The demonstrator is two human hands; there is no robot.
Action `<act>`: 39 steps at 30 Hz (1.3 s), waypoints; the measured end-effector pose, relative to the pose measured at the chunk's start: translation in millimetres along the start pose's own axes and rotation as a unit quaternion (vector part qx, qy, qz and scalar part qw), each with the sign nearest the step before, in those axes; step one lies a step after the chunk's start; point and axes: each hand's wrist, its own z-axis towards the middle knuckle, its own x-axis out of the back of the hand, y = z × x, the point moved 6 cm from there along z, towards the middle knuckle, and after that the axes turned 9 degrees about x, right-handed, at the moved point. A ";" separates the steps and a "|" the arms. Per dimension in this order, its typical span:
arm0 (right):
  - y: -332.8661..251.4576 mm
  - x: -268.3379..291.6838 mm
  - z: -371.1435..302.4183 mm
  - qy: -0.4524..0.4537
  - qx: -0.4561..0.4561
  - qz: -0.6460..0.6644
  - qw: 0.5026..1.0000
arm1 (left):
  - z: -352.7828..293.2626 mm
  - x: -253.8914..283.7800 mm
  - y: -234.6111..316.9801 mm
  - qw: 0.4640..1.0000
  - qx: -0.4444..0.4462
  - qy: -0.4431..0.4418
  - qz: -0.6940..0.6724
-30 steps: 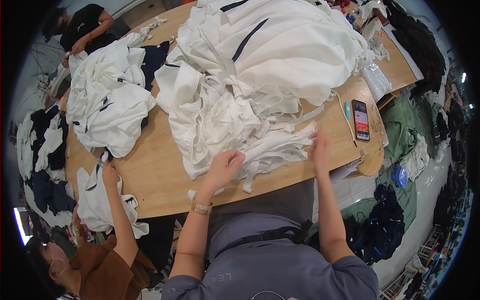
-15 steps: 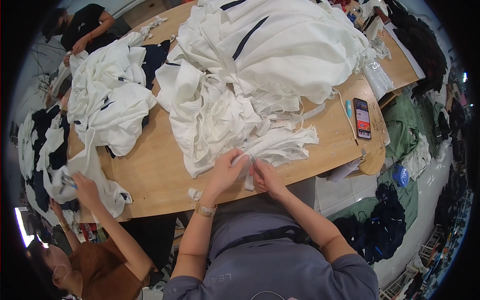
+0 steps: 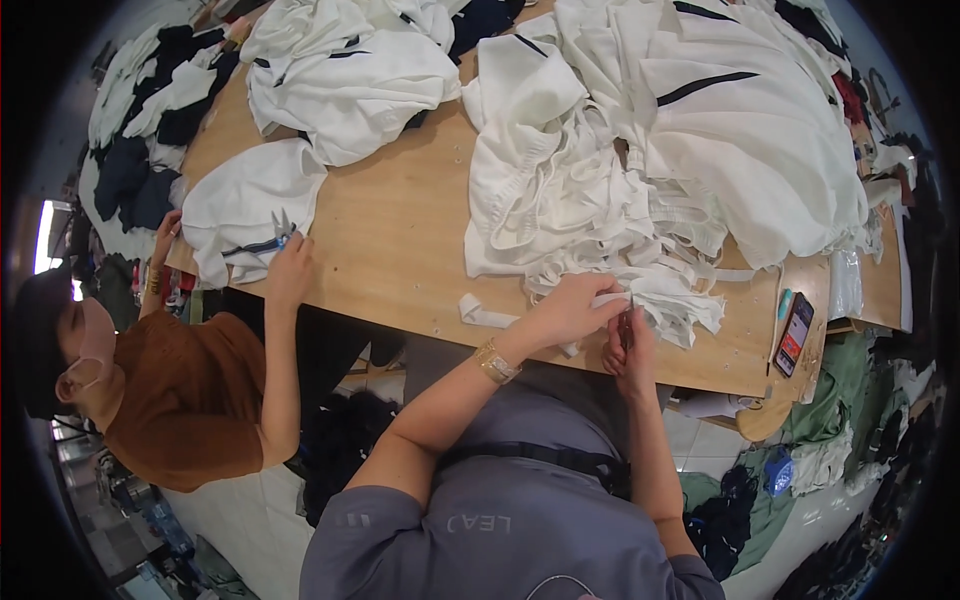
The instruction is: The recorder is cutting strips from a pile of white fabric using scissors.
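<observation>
My left hand point(image 3: 578, 310) is closed in a pinch on a white fabric strip point(image 3: 608, 299) at the near edge of the table. Close beside it, my right hand point(image 3: 632, 352) is wrapped round small thread snips point(image 3: 627, 322), their tip upward next to the strip. The fingers partly hide the snips, so whether the blades are apart does not show. Just beyond both hands lies a bundle of white strips point(image 3: 680, 302). Behind it, gathered white garments point(image 3: 540, 150) are heaped.
At the left, a co-worker point(image 3: 190, 390) handles a white garment point(image 3: 225, 195) with blue scissors point(image 3: 284, 232) in one hand. A phone point(image 3: 794, 335) and a turquoise-capped tool point(image 3: 783, 305) lie at the right of the wooden table point(image 3: 385, 250). A loose white strip point(image 3: 485, 314) lies near the front edge.
The view has swung left, so the table appears further right. My hands remain together at the strips. The co-worker's garment now lies flatter on the table, the scissors above it.
</observation>
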 end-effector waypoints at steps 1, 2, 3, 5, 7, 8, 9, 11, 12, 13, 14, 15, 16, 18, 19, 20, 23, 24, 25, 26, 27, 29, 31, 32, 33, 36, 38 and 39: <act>-1.6 0.2 -0.8 0.000 0.002 -0.011 1.000 | 0.8 -1.1 -4.9 1.000 -0.006 -0.009 -0.024; -2.7 0.4 -0.9 0.006 0.005 -0.014 1.000 | 1.8 -2.2 -8.2 0.999 -0.013 -0.020 -0.048; -1.0 -0.5 -0.6 0.005 -0.001 -0.015 1.000 | 2.0 -2.6 -9.9 0.998 -0.018 -0.028 -0.051; 1.1 -0.2 -0.8 0.007 -0.006 -0.012 1.000 | 2.1 1.0 -8.4 0.998 -0.053 -0.014 -0.011; 3.2 -1.4 -0.6 0.006 -0.007 -0.023 1.000 | -1.2 5.4 -1.8 0.999 -0.038 -0.027 0.006; 3.3 -1.9 -1.0 0.003 -0.011 -0.021 1.000 | -1.6 6.7 -0.1 0.999 -0.016 -0.028 0.027; 2.6 -0.9 -0.7 0.012 -0.005 -0.022 1.000 | -2.1 6.6 2.2 0.999 -0.022 -0.036 0.026; 1.4 -3.7 -0.2 -0.020 -0.002 -0.002 1.000 | -0.3 5.3 0.2 0.998 0.016 -0.053 -0.003; 0.1 -3.5 -0.2 -0.017 0.001 -0.001 1.000 | 0.6 5.0 -0.2 0.998 0.014 -0.057 -0.002; -0.7 -4.2 -0.1 -0.020 0.000 0.003 1.000 | 1.9 4.8 -1.1 0.998 0.005 -0.058 -0.008; -1.3 -5.1 0.1 -0.023 0.000 0.007 1.000 | 2.7 5.3 -1.3 0.998 -0.003 -0.059 -0.015; -2.4 -5.0 0.8 -0.022 0.002 0.009 1.000 | 3.8 5.8 -1.4 0.998 -0.004 -0.061 -0.013; -3.3 -5.4 1.5 -0.021 0.001 0.018 1.000 | 4.9 6.6 -1.9 0.997 0.001 -0.065 -0.028; -5.6 -4.8 3.1 -0.018 0.005 0.030 0.999 | 5.6 8.7 1.8 0.996 0.005 -0.074 -0.041; -6.3 -4.6 3.8 -0.021 0.002 0.032 0.999 | 5.2 10.0 3.1 0.995 0.051 -0.082 -0.039; -6.6 -4.2 4.2 -0.023 0.000 0.035 0.999 | 5.3 10.3 1.4 0.991 0.096 -0.090 -0.037; -5.8 -7.5 5.8 -0.020 0.008 0.026 0.999 | 7.7 13.3 1.4 0.998 0.009 -0.058 -0.004; -6.9 -7.5 6.0 -0.014 0.013 0.027 0.999 | 7.5 12.1 2.3 0.998 0.005 -0.065 -0.002; -6.4 -8.3 5.6 -0.014 0.003 0.030 0.999 | 6.8 12.9 3.4 0.999 0.002 -0.054 0.004; -5.7 -9.2 5.5 -0.013 -0.008 0.032 0.999 | 6.0 13.7 4.4 0.999 -0.003 -0.044 0.011; -5.4 -10.0 5.9 -0.016 -0.008 0.040 0.999 | 5.1 11.9 5.3 0.999 -0.007 -0.053 0.012; -4.3 -10.1 6.6 -0.013 -0.006 0.046 0.999 | 4.3 13.2 2.3 0.999 0.020 -0.038 -0.007; -1.5 -12.4 6.9 -0.026 -0.010 0.060 0.998 | 3.3 12.4 -2.4 0.999 0.016 -0.043 -0.029; -2.0 -11.9 6.3 -0.021 -0.006 0.061 0.998 | 3.6 12.6 -4.2 0.998 0.016 -0.041 -0.052; -2.1 -12.6 5.7 -0.021 -0.006 0.057 0.998 | 3.3 12.4 -4.5 0.998 0.014 -0.044 -0.051; -0.5 -13.4 4.4 -0.020 -0.003 0.049 0.999 | 2.7 13.3 -3.1 0.999 -0.002 -0.035 -0.023; 0.6 -14.0 4.0 -0.020 -0.001 0.045 0.999 | 2.2 14.2 -5.6 0.999 0.016 -0.028 -0.024; 0.5 -14.8 3.8 -0.020 0.002 0.041 0.999 | 1.6 14.5 -5.9 0.999 0.017 -0.028 -0.023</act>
